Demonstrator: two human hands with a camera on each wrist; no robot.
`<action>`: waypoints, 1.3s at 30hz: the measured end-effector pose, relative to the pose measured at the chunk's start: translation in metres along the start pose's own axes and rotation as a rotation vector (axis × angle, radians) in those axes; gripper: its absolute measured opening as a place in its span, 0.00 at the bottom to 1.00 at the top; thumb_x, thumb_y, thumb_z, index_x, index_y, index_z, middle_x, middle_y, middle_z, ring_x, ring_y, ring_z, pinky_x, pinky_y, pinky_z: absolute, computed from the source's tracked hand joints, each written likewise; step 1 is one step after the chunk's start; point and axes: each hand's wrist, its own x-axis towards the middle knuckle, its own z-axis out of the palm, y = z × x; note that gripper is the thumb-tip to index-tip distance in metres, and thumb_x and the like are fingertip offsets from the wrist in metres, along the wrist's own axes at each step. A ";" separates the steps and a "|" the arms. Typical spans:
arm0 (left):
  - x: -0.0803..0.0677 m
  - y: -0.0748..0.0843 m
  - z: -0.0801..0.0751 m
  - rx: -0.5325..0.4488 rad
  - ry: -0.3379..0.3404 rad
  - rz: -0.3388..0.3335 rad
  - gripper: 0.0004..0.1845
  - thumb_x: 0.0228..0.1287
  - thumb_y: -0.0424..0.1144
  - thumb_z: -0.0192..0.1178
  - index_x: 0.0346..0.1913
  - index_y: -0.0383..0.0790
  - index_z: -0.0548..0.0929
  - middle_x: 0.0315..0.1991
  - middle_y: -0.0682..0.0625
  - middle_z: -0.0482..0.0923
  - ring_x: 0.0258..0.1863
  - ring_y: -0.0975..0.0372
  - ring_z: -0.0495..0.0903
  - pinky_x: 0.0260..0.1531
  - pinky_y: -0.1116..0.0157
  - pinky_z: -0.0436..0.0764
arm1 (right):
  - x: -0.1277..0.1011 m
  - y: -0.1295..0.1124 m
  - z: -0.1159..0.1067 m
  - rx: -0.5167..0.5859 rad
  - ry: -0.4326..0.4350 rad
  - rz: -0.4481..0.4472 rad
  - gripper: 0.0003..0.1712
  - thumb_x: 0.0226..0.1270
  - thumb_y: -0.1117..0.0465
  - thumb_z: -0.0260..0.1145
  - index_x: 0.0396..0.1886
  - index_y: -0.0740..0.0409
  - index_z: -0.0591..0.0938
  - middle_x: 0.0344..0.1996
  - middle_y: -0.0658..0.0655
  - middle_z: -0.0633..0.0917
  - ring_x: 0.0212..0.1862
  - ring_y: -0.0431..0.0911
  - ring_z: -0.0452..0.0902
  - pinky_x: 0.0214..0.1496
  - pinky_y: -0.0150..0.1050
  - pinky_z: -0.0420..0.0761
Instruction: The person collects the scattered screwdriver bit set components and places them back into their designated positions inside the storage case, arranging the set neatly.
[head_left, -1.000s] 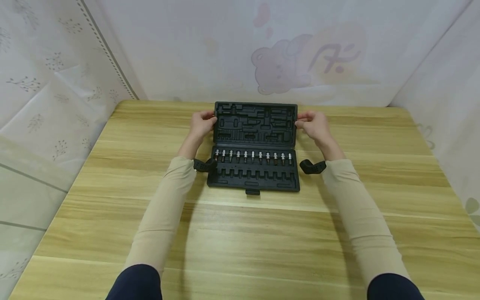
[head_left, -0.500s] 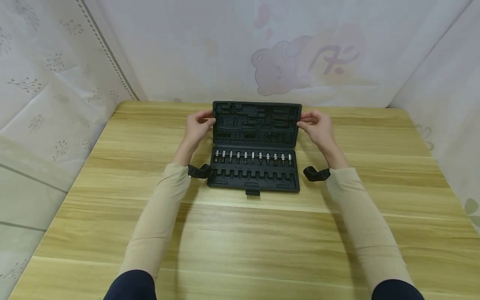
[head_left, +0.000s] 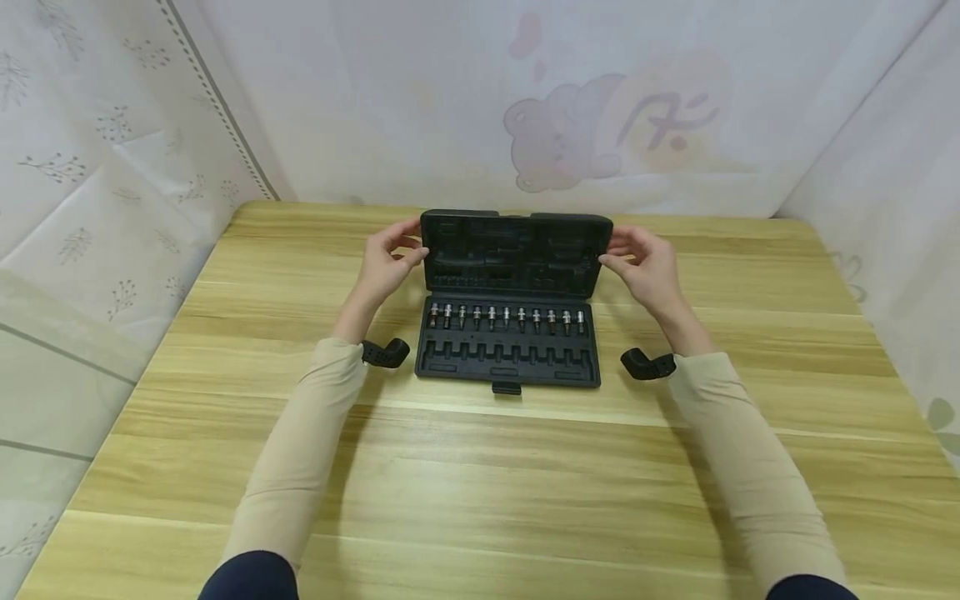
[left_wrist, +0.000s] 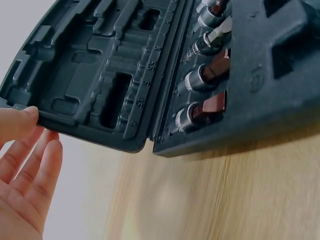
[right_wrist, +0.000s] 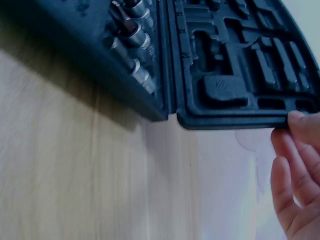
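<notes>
A black plastic case for bit sockets lies on the table, its lid (head_left: 517,254) raised and leaning toward the person. In the base (head_left: 507,350) a row of silver bit sockets (head_left: 507,317) sits in slots; some have reddish-brown tips in the left wrist view. My left hand (head_left: 384,260) pinches the lid's left edge, with the thumb (left_wrist: 20,122) on the inner side and the fingers behind. At the opposite edge my right hand (head_left: 643,265) pinches the lid the same way, thumb (right_wrist: 302,127) inside. A small latch (head_left: 506,388) sticks out from the base's front edge.
The wooden table (head_left: 465,500) spreads around the case. A pale curtain (head_left: 420,100) with a bear print stands behind it, and patterned cloth (head_left: 90,208) hangs at the left. Black wrist mounts (head_left: 386,353) sit on both wrists.
The lid has tilted up from leaning back to leaning forward over the base, both hands keeping hold of its side edges. The wrists have spread slightly outward and toward the person.
</notes>
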 end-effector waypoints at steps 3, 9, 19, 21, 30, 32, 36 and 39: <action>-0.004 0.005 -0.003 0.029 -0.023 0.033 0.22 0.60 0.21 0.58 0.58 0.23 0.72 0.49 0.30 0.74 0.45 0.41 0.75 0.33 0.74 0.74 | -0.003 0.000 -0.003 -0.008 -0.007 -0.035 0.20 0.54 0.78 0.67 0.48 0.72 0.78 0.34 0.47 0.81 0.35 0.29 0.76 0.34 0.22 0.74; -0.012 0.009 -0.009 0.077 -0.051 0.119 0.20 0.58 0.21 0.59 0.54 0.23 0.73 0.47 0.30 0.75 0.43 0.41 0.76 0.37 0.62 0.78 | -0.012 -0.008 -0.007 -0.084 0.015 -0.144 0.18 0.53 0.77 0.68 0.46 0.72 0.79 0.36 0.63 0.82 0.34 0.26 0.74 0.32 0.19 0.73; -0.024 0.021 -0.013 0.053 -0.039 0.135 0.13 0.68 0.27 0.51 0.51 0.21 0.76 0.41 0.30 0.79 0.41 0.41 0.79 0.36 0.52 0.81 | -0.021 -0.016 -0.011 -0.132 0.052 -0.316 0.20 0.51 0.77 0.69 0.46 0.71 0.80 0.34 0.65 0.84 0.34 0.23 0.74 0.32 0.17 0.71; -0.026 0.024 -0.012 0.049 -0.031 0.122 0.13 0.69 0.28 0.51 0.50 0.21 0.76 0.40 0.29 0.79 0.40 0.39 0.78 0.35 0.56 0.82 | -0.022 -0.016 -0.013 -0.147 0.050 -0.369 0.22 0.49 0.78 0.70 0.48 0.70 0.80 0.33 0.64 0.84 0.34 0.26 0.75 0.31 0.17 0.71; -0.033 0.017 -0.017 0.009 -0.049 0.124 0.11 0.64 0.26 0.56 0.47 0.22 0.78 0.40 0.31 0.79 0.35 0.61 0.80 0.33 0.74 0.77 | -0.034 -0.024 -0.019 -0.172 0.019 -0.448 0.22 0.46 0.80 0.71 0.44 0.69 0.81 0.34 0.63 0.85 0.35 0.26 0.76 0.30 0.18 0.73; -0.034 0.011 -0.019 0.007 -0.068 0.118 0.11 0.64 0.26 0.57 0.47 0.24 0.79 0.41 0.33 0.80 0.35 0.66 0.80 0.35 0.73 0.78 | -0.037 -0.026 -0.021 -0.166 0.011 -0.464 0.22 0.43 0.81 0.71 0.43 0.69 0.82 0.35 0.63 0.85 0.35 0.25 0.75 0.30 0.20 0.73; -0.039 0.006 -0.023 0.045 -0.125 0.115 0.12 0.63 0.28 0.59 0.49 0.28 0.80 0.42 0.37 0.81 0.39 0.59 0.81 0.38 0.69 0.80 | -0.044 -0.027 -0.025 -0.154 -0.023 -0.518 0.19 0.46 0.78 0.71 0.42 0.69 0.82 0.35 0.63 0.85 0.35 0.30 0.77 0.31 0.21 0.75; -0.046 0.007 -0.027 0.080 -0.171 0.113 0.12 0.62 0.28 0.60 0.48 0.29 0.81 0.43 0.38 0.81 0.42 0.54 0.81 0.39 0.63 0.81 | -0.050 -0.027 -0.029 -0.145 -0.063 -0.565 0.15 0.58 0.64 0.70 0.42 0.69 0.83 0.35 0.63 0.85 0.35 0.34 0.78 0.32 0.22 0.76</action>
